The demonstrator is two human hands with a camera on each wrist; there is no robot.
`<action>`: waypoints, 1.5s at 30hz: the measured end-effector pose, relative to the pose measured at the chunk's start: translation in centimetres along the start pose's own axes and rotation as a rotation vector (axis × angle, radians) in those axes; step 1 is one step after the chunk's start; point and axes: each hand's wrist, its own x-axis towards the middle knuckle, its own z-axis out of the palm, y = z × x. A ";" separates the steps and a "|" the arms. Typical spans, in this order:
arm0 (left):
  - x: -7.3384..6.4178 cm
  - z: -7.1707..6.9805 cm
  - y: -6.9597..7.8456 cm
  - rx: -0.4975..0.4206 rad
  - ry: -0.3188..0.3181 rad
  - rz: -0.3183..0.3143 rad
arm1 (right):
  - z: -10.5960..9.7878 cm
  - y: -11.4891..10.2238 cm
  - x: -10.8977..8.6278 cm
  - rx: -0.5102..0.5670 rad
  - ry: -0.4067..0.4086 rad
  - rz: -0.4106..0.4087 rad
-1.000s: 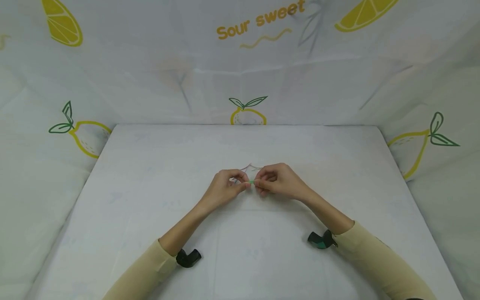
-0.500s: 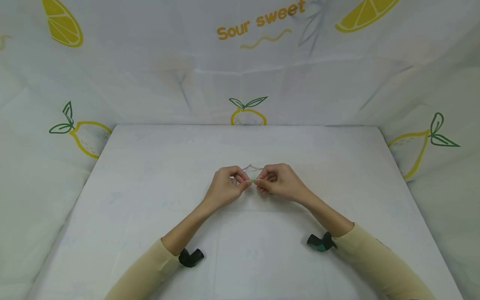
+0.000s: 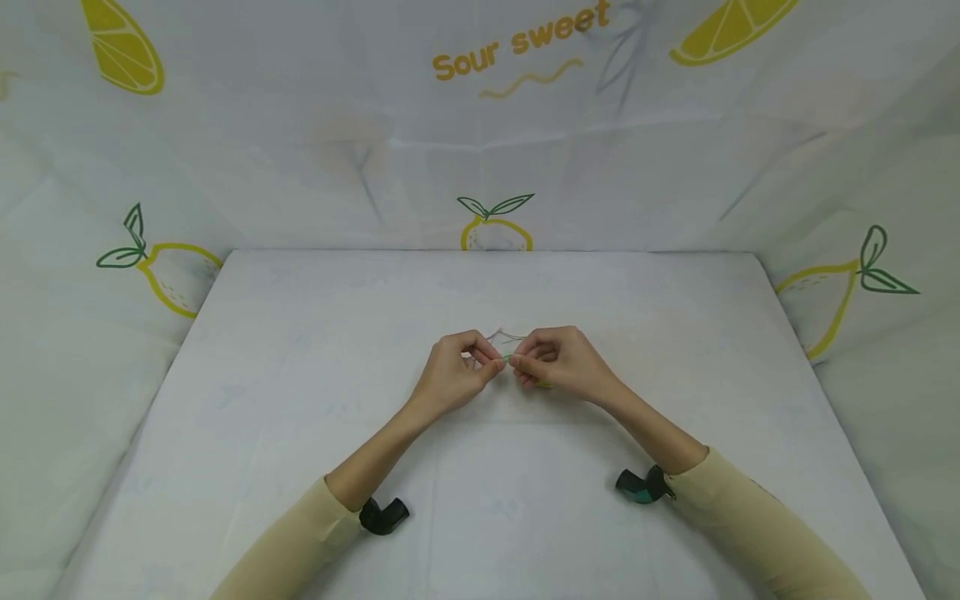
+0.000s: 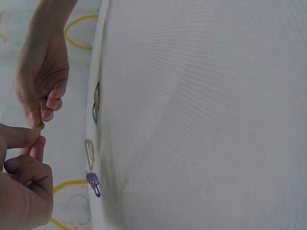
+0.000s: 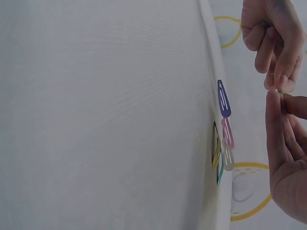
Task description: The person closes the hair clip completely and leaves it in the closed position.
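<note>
A small green piece (image 3: 507,358) sits between the fingertips of both hands, above the table and mostly covered, so its full shape is hidden. The left hand (image 3: 455,372) pinches one end between thumb and finger; the right hand (image 3: 567,360) pinches the other, and the fingertips of the two hands are close together.

In the wrist views, hair clips show near the table's far edge: a purple clip (image 5: 225,110), a pink clip (image 5: 228,135) and a beige clip (image 5: 229,165) in a row, with a yellow clip (image 5: 216,155) and a teal clip (image 5: 220,170) just beside them. Whether they are linked together is hard to tell.

A white cloth covers the table (image 3: 480,483). Cream sleeves (image 3: 300,537) reach the wrists, each with a black device (image 3: 384,517) beside its cuff. Behind stands a white curtain (image 3: 300,167) printed with lemons and "Sour sweet".
</note>
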 end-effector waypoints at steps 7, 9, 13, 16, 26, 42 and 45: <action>-0.2 0.1 0.0 -0.022 0.040 0.037 | -0.6 0.0 -0.2 0.047 -0.041 0.023; -0.2 0.1 0.1 -0.025 0.043 0.039 | -0.7 0.0 -0.3 0.048 -0.041 0.017; -0.2 0.1 0.1 -0.021 0.028 0.034 | -1.1 0.2 -0.4 0.021 -0.032 0.009; -0.2 0.2 0.1 -0.010 0.012 0.033 | -1.5 0.3 -0.6 -0.004 -0.018 0.018; 0.0 0.3 -0.1 -0.002 -0.005 0.022 | -2.3 0.3 -1.1 -0.017 -0.002 0.042; 0.2 0.4 -0.1 -0.020 -0.007 -0.016 | -2.7 0.5 -1.2 -0.030 0.004 0.013; 0.3 0.4 -0.1 -0.014 -0.008 -0.012 | -2.7 0.6 -1.2 -0.036 0.010 0.017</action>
